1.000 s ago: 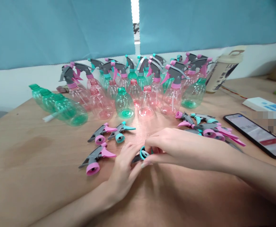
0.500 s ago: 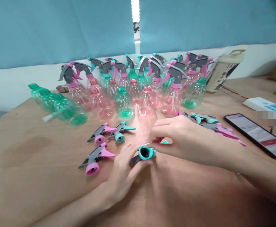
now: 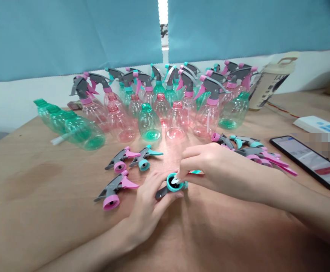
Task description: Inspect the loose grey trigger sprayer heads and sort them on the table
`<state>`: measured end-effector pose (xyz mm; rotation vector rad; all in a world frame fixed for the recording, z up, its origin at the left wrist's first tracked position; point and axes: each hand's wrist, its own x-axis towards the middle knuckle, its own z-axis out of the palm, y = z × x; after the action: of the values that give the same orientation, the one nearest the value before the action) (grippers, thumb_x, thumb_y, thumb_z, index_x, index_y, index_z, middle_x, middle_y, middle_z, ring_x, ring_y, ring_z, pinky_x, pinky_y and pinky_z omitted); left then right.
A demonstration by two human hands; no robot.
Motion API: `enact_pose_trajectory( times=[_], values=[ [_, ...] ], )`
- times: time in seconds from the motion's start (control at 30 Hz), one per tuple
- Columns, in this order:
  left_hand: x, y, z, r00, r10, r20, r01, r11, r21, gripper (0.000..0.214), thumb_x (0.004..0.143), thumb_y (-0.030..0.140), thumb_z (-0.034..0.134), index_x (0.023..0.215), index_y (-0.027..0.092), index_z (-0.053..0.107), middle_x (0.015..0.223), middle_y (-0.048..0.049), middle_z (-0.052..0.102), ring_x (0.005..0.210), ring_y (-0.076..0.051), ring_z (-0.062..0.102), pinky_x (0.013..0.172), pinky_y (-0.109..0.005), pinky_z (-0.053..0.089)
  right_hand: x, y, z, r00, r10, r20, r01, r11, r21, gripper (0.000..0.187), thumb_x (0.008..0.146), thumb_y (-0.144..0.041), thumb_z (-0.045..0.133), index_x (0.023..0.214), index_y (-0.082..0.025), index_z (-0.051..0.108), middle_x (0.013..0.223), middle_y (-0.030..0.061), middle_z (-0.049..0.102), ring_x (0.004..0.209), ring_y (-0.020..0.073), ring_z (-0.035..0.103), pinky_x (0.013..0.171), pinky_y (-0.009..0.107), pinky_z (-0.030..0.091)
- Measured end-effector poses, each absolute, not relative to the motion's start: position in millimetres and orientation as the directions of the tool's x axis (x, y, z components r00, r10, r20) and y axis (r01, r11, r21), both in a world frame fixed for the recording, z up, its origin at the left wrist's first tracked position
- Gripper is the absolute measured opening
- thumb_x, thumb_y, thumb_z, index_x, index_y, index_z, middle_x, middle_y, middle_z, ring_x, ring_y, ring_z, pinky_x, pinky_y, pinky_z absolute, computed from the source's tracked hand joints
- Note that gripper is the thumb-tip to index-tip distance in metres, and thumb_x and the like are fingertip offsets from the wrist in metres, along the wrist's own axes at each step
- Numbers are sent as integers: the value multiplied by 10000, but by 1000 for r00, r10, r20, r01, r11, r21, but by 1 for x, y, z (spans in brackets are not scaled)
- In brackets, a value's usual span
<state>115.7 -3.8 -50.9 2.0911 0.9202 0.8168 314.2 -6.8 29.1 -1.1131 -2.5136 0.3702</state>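
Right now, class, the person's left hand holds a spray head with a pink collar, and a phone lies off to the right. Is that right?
Not quite: the collar is turquoise, not pink, as the head view shows. The left hand does hold the spray head, and a phone lies off to the right.

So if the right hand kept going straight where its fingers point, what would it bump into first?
The right hand would probably meet the spray head's teal collar first, with the left hand beyond. Whether its fingertips touch the collar is unclear.
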Motion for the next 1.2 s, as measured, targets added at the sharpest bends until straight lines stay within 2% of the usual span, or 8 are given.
enact_pose_trajectory(
  times=[0.2, 0.33, 0.5, 0.63, 0.73, 0.9, 1.07, 1.2],
  values=[
    [115, -3, -51, 535, 816, 219, 378, -463, 801, 144, 884, 285, 591, 1013, 223, 611, 957, 3, 629, 875, -175, 555, 787, -262, 407, 318, -7, 31, -645, 742, 184, 630, 652, -422, 169, 859, -162, 567, 800, -195, 721, 776, 13, 690, 702, 135, 610, 637, 249, 411],
    [116, -2, -50, 523, 822, 224, 362, -452, 815, 168, 880, 279, 595, 1032, 209, 616, 1028, -13, 635, 924, -181, 565, 807, -258, 412, 323, -7, 36, -668, 722, 181, 613, 672, -416, 174, 884, -229, 560, 847, -228, 730, 847, 7, 715, 785, 147, 635, 705, 263, 433],
    [117, -3, -48, 536, 806, 252, 356, -486, 798, 204, 878, 274, 600, 1077, 229, 610, 1037, -9, 641, 946, -188, 569, 833, -274, 411, 325, -6, 41, -581, 756, 302, 603, 649, -464, 167, 881, -160, 544, 855, -224, 696, 834, -49, 697, 732, 78, 604, 627, 202, 392],
    [117, -4, -50, 536, 806, 250, 378, -494, 783, 148, 883, 280, 591, 1009, 208, 618, 940, -11, 633, 850, -181, 558, 765, -276, 414, 323, -6, 38, -592, 765, 253, 614, 632, -473, 99, 860, -165, 567, 849, -226, 644, 796, -70, 661, 705, 69, 573, 600, 197, 367],
    [116, -4, -51, 550, 790, 271, 368, -520, 771, 118, 885, 272, 589, 981, 208, 615, 939, -11, 627, 863, -183, 545, 777, -278, 409, 321, -7, 32, -597, 782, 177, 653, 602, -460, 61, 852, -173, 562, 868, -223, 592, 765, -62, 639, 666, 84, 553, 561, 210, 346],
    [116, -3, -51, 568, 757, 322, 310, -560, 769, 171, 887, 254, 590, 1054, 222, 601, 994, -15, 620, 920, -184, 540, 826, -280, 406, 316, -9, 29, -606, 792, 74, 667, 556, -495, 105, 862, -164, 512, 950, -211, 547, 806, -27, 643, 672, 112, 557, 562, 228, 353],
    [116, -4, -52, 577, 737, 352, 296, -590, 751, 165, 877, 246, 607, 1038, 217, 590, 963, -4, 615, 899, -175, 533, 830, -279, 399, 315, -11, 34, -597, 802, 15, 683, 518, -516, 325, 836, -141, 512, 1149, -225, 504, 866, 0, 647, 684, 131, 566, 540, 228, 354],
    [116, -5, -54, 582, 724, 370, 290, -610, 738, 141, 879, 253, 605, 1011, 208, 585, 947, -5, 604, 879, -171, 523, 805, -276, 401, 316, -11, 34, -603, 798, 11, 668, 512, -540, 411, 813, -134, 510, 1203, -257, 469, 878, -13, 634, 668, 123, 553, 515, 216, 350]
  ],
)
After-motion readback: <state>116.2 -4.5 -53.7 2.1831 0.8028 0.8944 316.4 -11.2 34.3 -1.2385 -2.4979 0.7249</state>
